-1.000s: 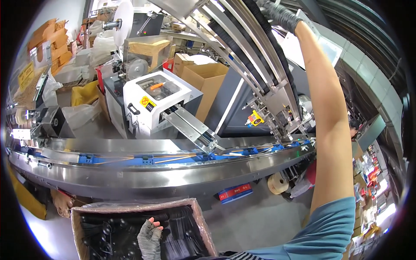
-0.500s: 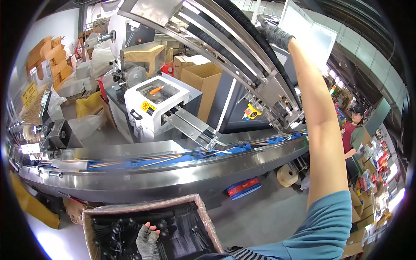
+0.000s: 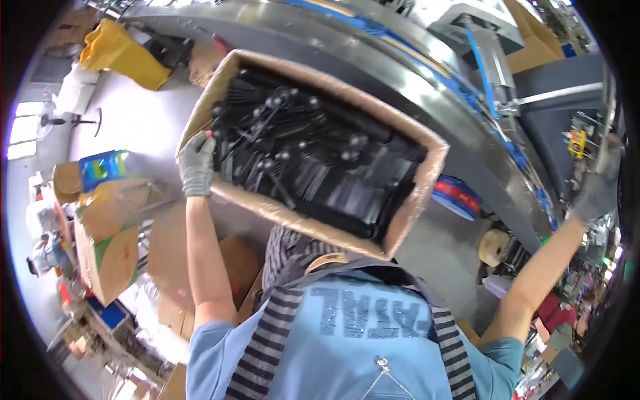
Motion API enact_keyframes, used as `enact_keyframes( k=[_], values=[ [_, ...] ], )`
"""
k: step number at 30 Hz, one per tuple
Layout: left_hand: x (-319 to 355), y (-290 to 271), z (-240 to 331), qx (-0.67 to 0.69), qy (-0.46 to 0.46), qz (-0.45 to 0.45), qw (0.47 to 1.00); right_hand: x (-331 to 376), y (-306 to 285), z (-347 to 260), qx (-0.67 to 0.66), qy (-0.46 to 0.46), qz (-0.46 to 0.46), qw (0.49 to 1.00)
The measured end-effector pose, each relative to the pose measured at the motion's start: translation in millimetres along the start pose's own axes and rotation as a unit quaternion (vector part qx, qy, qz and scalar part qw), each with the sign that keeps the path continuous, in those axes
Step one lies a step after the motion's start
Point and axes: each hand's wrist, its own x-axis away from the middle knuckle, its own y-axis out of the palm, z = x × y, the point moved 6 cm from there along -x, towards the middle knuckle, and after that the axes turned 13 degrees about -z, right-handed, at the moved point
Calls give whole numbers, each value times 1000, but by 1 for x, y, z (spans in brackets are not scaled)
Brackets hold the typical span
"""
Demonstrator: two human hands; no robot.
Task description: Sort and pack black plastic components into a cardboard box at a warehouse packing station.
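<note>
Black plastic parts fill the cardboard box [image 3: 313,143] that my gloved left hand [image 3: 197,163] grips by its left wall, near the steel conveyor [image 3: 427,87], while my right hand [image 3: 595,193] reaches far right, grip unclear; next needs steady lifting.

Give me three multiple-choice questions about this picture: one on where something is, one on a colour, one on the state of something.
1. Where is the left hand?
A. on the edge of the cardboard box
B. on the floor
C. on the yellow bag

2. What colour are the parts in the box?
A. white
B. black
C. red

3. How is the box?
A. taped shut
B. flattened
C. open on top

Answers: 1 A, the gloved fingers curl over the box's left edge. 2 B, the whole heap is black. 3 C, its contents show from above.
</note>
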Motion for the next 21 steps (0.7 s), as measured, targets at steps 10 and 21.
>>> enact_keyframes(
  k=[10, 21],
  values=[
    [-34, 34, 24, -284, 128, -150, 938, 255, 278, -320, -594, 249, -405, 648],
    [-73, 25, -28, -289, -74, -178, 938, 176, 344, -430, -310, 198, -570, 735]
  ],
)
